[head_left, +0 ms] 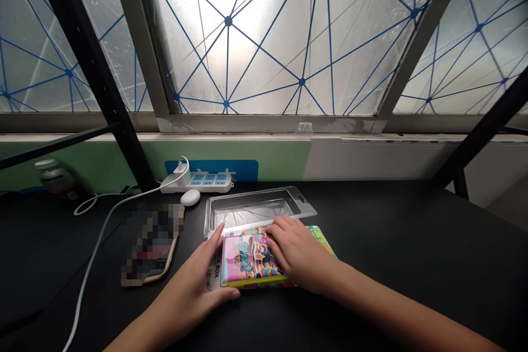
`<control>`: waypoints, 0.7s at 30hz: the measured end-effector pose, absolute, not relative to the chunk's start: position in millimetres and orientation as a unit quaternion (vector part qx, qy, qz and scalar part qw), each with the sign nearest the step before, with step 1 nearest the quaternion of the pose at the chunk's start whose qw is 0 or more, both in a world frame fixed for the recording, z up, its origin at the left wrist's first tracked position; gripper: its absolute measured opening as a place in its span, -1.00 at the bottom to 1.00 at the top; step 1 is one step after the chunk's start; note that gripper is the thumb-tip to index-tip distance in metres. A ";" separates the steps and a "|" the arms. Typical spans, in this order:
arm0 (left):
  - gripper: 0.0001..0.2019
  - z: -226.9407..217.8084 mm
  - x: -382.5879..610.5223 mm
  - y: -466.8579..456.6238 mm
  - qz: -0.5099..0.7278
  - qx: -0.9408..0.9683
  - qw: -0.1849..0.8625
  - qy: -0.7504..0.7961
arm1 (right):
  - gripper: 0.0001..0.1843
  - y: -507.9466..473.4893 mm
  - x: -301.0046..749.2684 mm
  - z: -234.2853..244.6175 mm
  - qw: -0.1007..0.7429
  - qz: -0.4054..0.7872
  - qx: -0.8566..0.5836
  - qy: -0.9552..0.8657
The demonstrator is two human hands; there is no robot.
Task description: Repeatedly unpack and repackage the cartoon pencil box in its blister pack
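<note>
A small pink box (247, 257) with bright cartoon printing and a yellow near side lies flat on a larger colourful card (319, 235). My left hand (202, 272) spans the box's left end, thumb by the near edge and fingers at the far edge. Part of a card printed "BOX" (214, 272) shows beside that palm. Across the box's right part lies my right hand (299, 253), with its fingers bent down onto the top; it hides that end. Just behind both hands, a clear plastic blister shell (256, 209) rests on the black table.
Left of my hands lies a phone (154, 247), its screen blurred out. Behind it are a white oval case (190, 197), a power strip (210, 181) and a white cable (97, 247). A bottle (55, 176) stands far left. Black frame posts (124, 137) flank the table.
</note>
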State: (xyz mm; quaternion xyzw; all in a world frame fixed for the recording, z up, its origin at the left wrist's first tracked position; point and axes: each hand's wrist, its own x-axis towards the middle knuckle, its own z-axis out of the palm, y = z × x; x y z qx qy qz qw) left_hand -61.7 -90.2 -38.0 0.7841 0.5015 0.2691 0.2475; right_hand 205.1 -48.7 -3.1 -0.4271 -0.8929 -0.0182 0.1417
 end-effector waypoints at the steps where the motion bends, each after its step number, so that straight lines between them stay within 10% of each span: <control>1: 0.02 -37.9 -62.0 -90.1 0.270 0.784 0.247 0.502 | -0.76 -47.1 204.8 -5.0 0.150 -0.016 -0.429 -0.891; 14: -0.35 -27.0 -66.5 -86.4 0.229 0.803 0.301 0.461 | -0.86 -58.9 214.7 3.9 0.337 -0.158 -0.297 -0.880; 21: -0.31 -32.6 -76.8 -88.4 0.214 0.780 0.337 0.482 | -0.67 -103.2 253.6 37.9 0.245 0.011 -0.207 -0.947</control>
